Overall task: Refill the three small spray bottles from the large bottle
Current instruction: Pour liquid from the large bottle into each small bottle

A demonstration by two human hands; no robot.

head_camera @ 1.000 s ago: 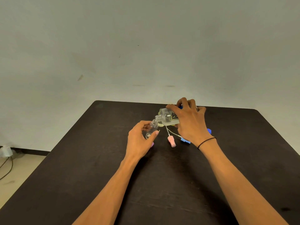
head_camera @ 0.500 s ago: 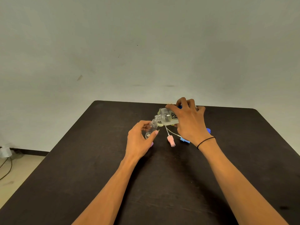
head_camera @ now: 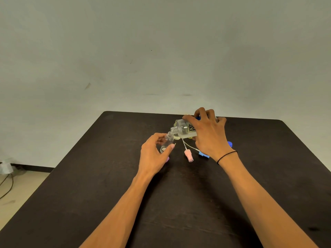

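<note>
1. A dark surface [head_camera: 89, 194] fills the lower part of the view, set against a pale wall [head_camera: 161, 51].
2. At the far left, beyond the surface's edge, a strip of floor [head_camera: 19, 187] shows a cable [head_camera: 8, 185] lying on it.
3. The right hand [head_camera: 209, 135] is wrapped over the large bottle [head_camera: 184, 129], fingers curled round its body from above.
4. That large bottle is clear, uncapped and tipped on its side, its threaded neck pointing left and down, touching or just over the mouth of a small spray bottle [head_camera: 167, 143].
5. The left hand [head_camera: 155, 156] grips this small clear bottle between thumb and fingers, holding it tilted, mouth towards the large bottle, base towards the camera.
6. A thin black band [head_camera: 226, 155] circles the right wrist.
7. A pink spray head [head_camera: 189, 155] with a white dip tube lies on the surface between the 2 hands.
8. A blue spray head [head_camera: 203, 154], also with a tube, lies just beside it, partly hidden under the right hand.
9. Another blue piece [head_camera: 230, 144] peeks out at the right edge of the right hand; I cannot tell what it is.
</note>
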